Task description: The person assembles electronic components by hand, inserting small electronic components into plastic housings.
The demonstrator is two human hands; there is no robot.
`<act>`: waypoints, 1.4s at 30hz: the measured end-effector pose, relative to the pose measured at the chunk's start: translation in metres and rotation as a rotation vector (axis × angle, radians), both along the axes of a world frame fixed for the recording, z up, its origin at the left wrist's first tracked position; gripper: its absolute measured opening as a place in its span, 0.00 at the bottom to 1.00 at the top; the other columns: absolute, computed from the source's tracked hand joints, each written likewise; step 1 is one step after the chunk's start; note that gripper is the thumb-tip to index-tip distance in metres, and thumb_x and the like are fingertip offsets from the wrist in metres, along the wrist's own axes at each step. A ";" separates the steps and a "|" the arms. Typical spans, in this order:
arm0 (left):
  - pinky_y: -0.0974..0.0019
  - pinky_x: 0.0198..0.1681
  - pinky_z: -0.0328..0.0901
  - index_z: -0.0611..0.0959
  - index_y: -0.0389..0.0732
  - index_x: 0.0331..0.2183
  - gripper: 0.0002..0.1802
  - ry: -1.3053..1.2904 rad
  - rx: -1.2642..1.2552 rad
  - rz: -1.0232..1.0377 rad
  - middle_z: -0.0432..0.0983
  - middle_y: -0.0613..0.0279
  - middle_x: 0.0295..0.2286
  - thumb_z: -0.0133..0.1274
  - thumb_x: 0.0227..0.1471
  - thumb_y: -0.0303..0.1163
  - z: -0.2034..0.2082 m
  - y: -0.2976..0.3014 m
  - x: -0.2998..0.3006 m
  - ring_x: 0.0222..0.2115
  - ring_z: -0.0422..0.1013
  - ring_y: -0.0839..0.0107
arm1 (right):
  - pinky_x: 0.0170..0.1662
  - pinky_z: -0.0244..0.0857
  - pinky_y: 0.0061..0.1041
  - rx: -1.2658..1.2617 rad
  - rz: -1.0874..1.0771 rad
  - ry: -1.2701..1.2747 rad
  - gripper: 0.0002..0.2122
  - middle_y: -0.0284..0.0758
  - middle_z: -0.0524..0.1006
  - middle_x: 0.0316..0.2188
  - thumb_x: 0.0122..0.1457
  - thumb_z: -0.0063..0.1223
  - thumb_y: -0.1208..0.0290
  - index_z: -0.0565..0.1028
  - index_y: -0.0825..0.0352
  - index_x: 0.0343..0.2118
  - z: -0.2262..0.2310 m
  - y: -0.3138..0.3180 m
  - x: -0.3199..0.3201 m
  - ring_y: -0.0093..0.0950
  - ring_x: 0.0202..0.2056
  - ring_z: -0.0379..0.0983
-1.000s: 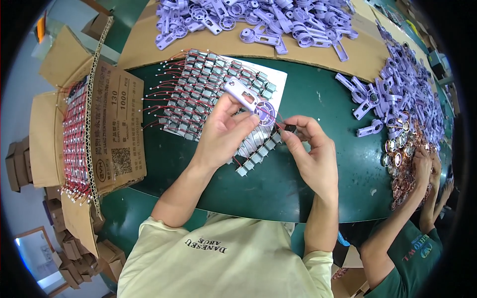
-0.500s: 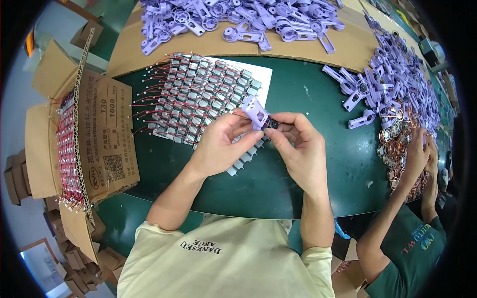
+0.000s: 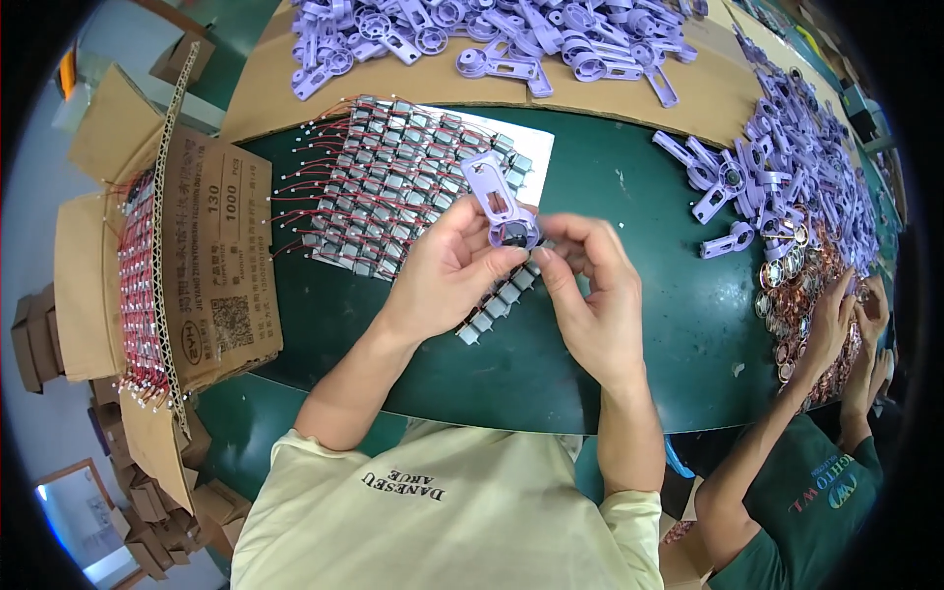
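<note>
Over the table's middle I hold a light purple plastic housing (image 3: 481,177) with a long slotted handle and a round ring end. The handle tilts up and away from me. My left hand (image 3: 442,270) is closed on the housing, its thumb along the ring's lower edge. A dark part (image 3: 514,234) sits inside the ring; its kind is too small to make out. My right hand (image 3: 600,295) pinches the ring's right edge with thumb and forefinger, the other fingers curled. Just beyond my hands, small grey motors (image 3: 393,187) with red wires stand in rows on a white board (image 3: 536,147).
More purple housings (image 3: 580,44) are heaped on cardboard (image 3: 393,88) at the back and piled (image 3: 777,167) at the right. Copper-coloured rings (image 3: 787,285) lie beside a co-worker's hands (image 3: 836,324). An open carton (image 3: 221,265) of wired motors stands left of the green table (image 3: 678,334).
The housing has turned in my fingers, so its ring end now faces up and its handle leans further left. The whole view has shifted slightly. The co-worker's hands have moved a little apart.
</note>
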State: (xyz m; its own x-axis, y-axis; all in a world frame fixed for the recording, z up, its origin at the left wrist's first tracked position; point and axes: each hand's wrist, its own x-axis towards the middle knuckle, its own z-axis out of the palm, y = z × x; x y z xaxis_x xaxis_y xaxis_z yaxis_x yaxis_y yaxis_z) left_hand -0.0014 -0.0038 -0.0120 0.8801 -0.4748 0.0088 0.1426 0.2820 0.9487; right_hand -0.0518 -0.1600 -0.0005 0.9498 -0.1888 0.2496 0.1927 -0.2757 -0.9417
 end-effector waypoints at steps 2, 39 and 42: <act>0.69 0.51 0.66 0.69 0.32 0.50 0.19 0.040 0.016 -0.034 0.72 0.59 0.44 0.50 0.56 0.18 -0.001 0.007 0.001 0.46 0.70 0.74 | 0.29 0.67 0.20 0.043 0.021 0.032 0.09 0.34 0.77 0.30 0.55 0.56 0.80 0.74 0.70 0.40 -0.002 0.001 0.001 0.20 0.27 0.73; 0.72 0.45 0.69 0.76 0.30 0.46 0.16 -0.067 0.149 0.007 0.68 0.61 0.43 0.51 0.53 0.16 -0.002 -0.003 -0.015 0.42 0.72 0.74 | 0.36 0.64 0.23 0.293 -0.107 0.094 0.10 0.38 0.67 0.38 0.54 0.51 0.79 0.69 0.71 0.40 -0.025 0.015 0.002 0.26 0.34 0.68; 0.71 0.45 0.69 0.76 0.30 0.45 0.16 -0.195 0.227 0.027 0.69 0.61 0.42 0.52 0.53 0.16 -0.003 -0.004 -0.017 0.42 0.72 0.74 | 0.36 0.64 0.23 0.389 -0.102 0.251 0.10 0.39 0.67 0.37 0.54 0.50 0.79 0.69 0.71 0.40 -0.018 0.015 0.002 0.26 0.34 0.68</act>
